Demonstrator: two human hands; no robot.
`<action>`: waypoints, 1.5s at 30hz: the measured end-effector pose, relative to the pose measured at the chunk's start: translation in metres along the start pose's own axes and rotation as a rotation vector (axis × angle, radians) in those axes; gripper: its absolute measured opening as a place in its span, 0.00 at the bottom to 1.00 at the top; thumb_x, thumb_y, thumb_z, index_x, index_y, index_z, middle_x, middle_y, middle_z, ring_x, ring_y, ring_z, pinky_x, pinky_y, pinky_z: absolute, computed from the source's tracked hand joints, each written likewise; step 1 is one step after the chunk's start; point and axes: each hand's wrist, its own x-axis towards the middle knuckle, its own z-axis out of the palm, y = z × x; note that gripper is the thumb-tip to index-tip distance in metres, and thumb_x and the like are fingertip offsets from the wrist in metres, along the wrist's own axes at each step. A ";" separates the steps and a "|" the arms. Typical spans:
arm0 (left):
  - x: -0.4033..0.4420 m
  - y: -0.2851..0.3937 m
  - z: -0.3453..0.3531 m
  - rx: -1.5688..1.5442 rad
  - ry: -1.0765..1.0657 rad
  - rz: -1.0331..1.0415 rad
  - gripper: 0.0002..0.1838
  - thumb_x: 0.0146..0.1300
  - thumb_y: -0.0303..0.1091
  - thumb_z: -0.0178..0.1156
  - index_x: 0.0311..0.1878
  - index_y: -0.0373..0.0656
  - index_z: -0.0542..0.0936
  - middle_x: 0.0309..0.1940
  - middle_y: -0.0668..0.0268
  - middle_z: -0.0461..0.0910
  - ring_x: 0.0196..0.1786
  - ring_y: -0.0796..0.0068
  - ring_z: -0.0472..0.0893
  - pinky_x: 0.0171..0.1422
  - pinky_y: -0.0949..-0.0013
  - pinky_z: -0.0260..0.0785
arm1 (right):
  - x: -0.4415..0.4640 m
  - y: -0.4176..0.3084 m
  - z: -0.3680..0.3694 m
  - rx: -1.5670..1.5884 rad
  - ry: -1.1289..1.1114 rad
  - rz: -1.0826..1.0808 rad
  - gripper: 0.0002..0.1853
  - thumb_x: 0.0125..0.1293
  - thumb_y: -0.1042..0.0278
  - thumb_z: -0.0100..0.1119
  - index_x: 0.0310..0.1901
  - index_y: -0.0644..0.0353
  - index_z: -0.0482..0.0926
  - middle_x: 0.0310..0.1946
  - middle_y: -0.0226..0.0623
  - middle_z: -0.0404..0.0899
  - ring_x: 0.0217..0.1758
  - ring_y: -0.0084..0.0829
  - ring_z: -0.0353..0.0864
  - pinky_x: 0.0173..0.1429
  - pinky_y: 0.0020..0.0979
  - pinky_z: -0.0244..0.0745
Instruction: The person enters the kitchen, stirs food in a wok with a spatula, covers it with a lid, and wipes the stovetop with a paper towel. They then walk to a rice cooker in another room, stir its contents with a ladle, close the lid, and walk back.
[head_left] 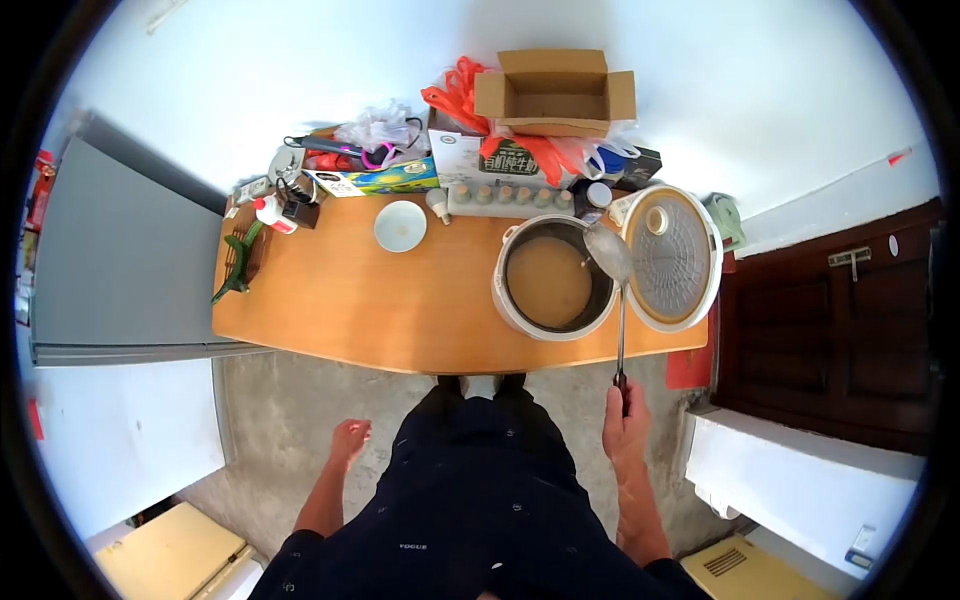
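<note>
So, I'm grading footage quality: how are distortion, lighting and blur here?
Head view, distortion: the table edge looks bowed, corners black; head view, lighting: wall bright, door dark; head view, blur: none obvious on the ladle or right hand.

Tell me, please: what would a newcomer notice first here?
Probably the pot of cloudy liquid on the table's right part, with a ladle, held in the right hand, at its right rim. Next, the bright red bags beside the open cardboard box at the back. The long green vegetables at the table's left end may also stand out.
</note>
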 end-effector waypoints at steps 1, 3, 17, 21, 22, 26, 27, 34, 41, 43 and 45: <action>0.006 -0.004 0.001 0.023 -0.028 -0.003 0.15 0.64 0.41 0.65 0.39 0.34 0.83 0.32 0.62 0.86 0.35 0.74 0.85 0.43 0.70 0.78 | 0.003 0.029 0.016 -0.077 -0.034 0.015 0.16 0.74 0.57 0.51 0.48 0.65 0.76 0.31 0.59 0.80 0.36 0.60 0.81 0.39 0.48 0.75; 0.017 -0.012 0.007 0.046 -0.045 -0.002 0.15 0.64 0.41 0.65 0.39 0.34 0.83 0.32 0.62 0.86 0.35 0.74 0.85 0.44 0.71 0.78 | 0.010 0.055 0.044 -0.194 -0.112 0.058 0.19 0.76 0.54 0.50 0.40 0.66 0.75 0.30 0.60 0.80 0.36 0.62 0.80 0.37 0.48 0.73; 0.012 -0.033 0.007 0.050 -0.040 -0.023 0.17 0.64 0.42 0.66 0.39 0.35 0.83 0.32 0.61 0.86 0.36 0.73 0.85 0.44 0.69 0.78 | -0.018 0.018 0.005 0.064 -0.044 0.157 0.18 0.76 0.57 0.49 0.38 0.66 0.75 0.24 0.49 0.76 0.26 0.42 0.77 0.34 0.40 0.71; 0.014 -0.037 0.010 0.099 -0.084 -0.023 0.16 0.65 0.42 0.65 0.40 0.35 0.83 0.32 0.62 0.86 0.36 0.74 0.85 0.43 0.69 0.78 | -0.016 0.075 0.054 -0.098 -0.062 0.080 0.18 0.76 0.57 0.49 0.37 0.66 0.75 0.23 0.48 0.77 0.27 0.42 0.77 0.34 0.40 0.72; 0.026 -0.045 0.013 0.102 -0.105 0.056 0.15 0.65 0.41 0.65 0.40 0.35 0.83 0.32 0.62 0.86 0.36 0.74 0.85 0.43 0.69 0.77 | -0.012 0.078 0.058 -0.109 -0.105 0.093 0.19 0.76 0.56 0.49 0.36 0.66 0.75 0.23 0.46 0.77 0.26 0.39 0.76 0.35 0.39 0.72; 0.005 0.017 0.016 -0.046 -0.020 0.007 0.15 0.66 0.41 0.64 0.41 0.35 0.83 0.32 0.63 0.86 0.35 0.75 0.84 0.43 0.70 0.77 | -0.011 0.033 0.024 0.037 -0.077 0.147 0.18 0.76 0.57 0.49 0.36 0.64 0.75 0.20 0.38 0.74 0.24 0.28 0.74 0.32 0.32 0.70; 0.004 0.014 0.014 -0.043 -0.030 0.006 0.15 0.66 0.41 0.64 0.41 0.35 0.83 0.32 0.63 0.86 0.35 0.75 0.84 0.43 0.70 0.77 | -0.015 0.019 0.012 0.036 -0.080 0.154 0.18 0.76 0.57 0.49 0.36 0.64 0.75 0.20 0.38 0.74 0.24 0.28 0.74 0.32 0.32 0.70; 0.013 0.000 0.017 0.027 -0.077 -0.052 0.16 0.65 0.43 0.65 0.41 0.36 0.83 0.32 0.64 0.86 0.35 0.76 0.84 0.43 0.70 0.76 | -0.012 0.074 0.058 0.009 -0.003 0.078 0.17 0.76 0.55 0.49 0.39 0.63 0.75 0.21 0.37 0.75 0.26 0.29 0.74 0.32 0.33 0.70; 0.015 0.000 0.004 -0.003 -0.064 -0.079 0.16 0.65 0.43 0.66 0.39 0.37 0.82 0.32 0.64 0.86 0.33 0.76 0.84 0.40 0.71 0.76 | -0.014 0.003 0.018 0.166 -0.065 0.152 0.18 0.77 0.56 0.48 0.32 0.60 0.74 0.20 0.27 0.71 0.23 0.18 0.67 0.28 0.25 0.63; 0.009 0.006 0.004 0.028 -0.031 -0.042 0.15 0.65 0.42 0.66 0.38 0.37 0.82 0.31 0.64 0.85 0.33 0.76 0.83 0.38 0.72 0.75 | -0.016 0.001 0.018 0.181 -0.059 0.133 0.18 0.76 0.55 0.48 0.32 0.60 0.74 0.20 0.28 0.71 0.23 0.19 0.67 0.28 0.26 0.63; 0.019 0.000 0.008 -0.004 -0.056 -0.037 0.15 0.66 0.42 0.65 0.39 0.37 0.82 0.31 0.64 0.85 0.32 0.76 0.83 0.38 0.72 0.75 | -0.011 0.022 0.033 0.192 -0.035 0.108 0.18 0.76 0.55 0.48 0.33 0.61 0.74 0.20 0.28 0.71 0.23 0.20 0.68 0.28 0.27 0.64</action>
